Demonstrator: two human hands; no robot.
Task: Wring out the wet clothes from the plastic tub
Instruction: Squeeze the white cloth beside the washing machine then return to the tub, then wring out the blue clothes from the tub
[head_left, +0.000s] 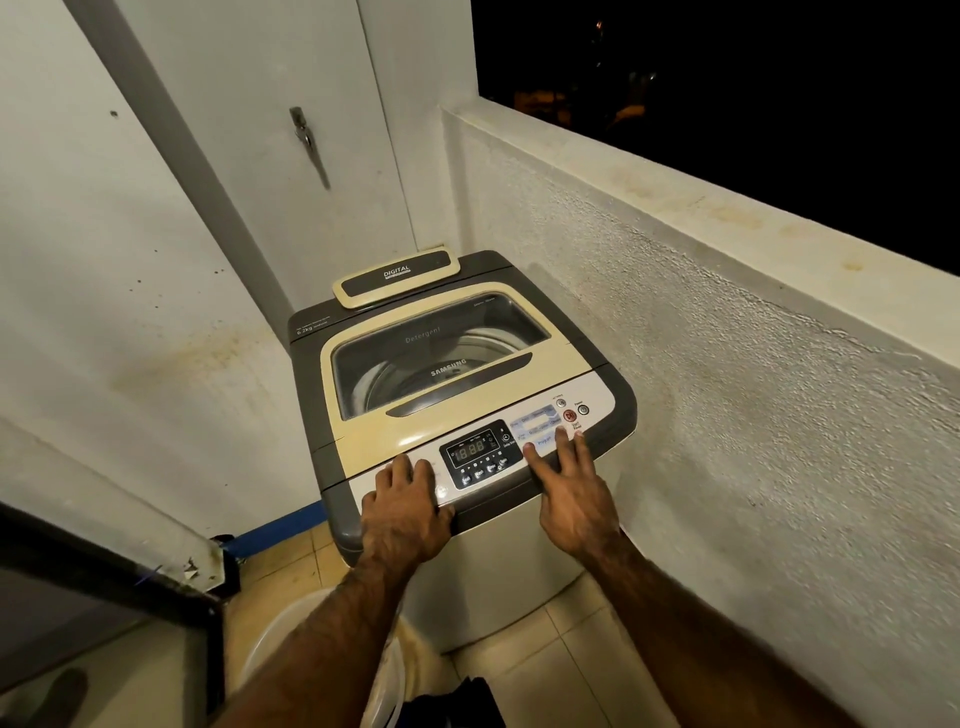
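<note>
A top-loading washing machine (452, 384) with a cream lid and grey trim stands in a balcony corner, its lid closed over an empty-looking drum. My left hand (405, 506) rests on the left front of the control panel, fingers bent over its edge. My right hand (569, 491) lies flat on the right side of the panel, straight fingers touching the buttons beside the lit digital display (480, 452). A white plastic tub (291, 639) sits on the floor below my left forearm, mostly hidden. Dark cloth (462, 704) shows at the bottom edge.
A rough white parapet wall (727, 364) runs along the right, with darkness beyond it. A white door with a latch (301, 130) stands behind the machine. A dark-framed glass door (130, 597) juts in at lower left. Beige floor tiles (561, 670) lie underfoot.
</note>
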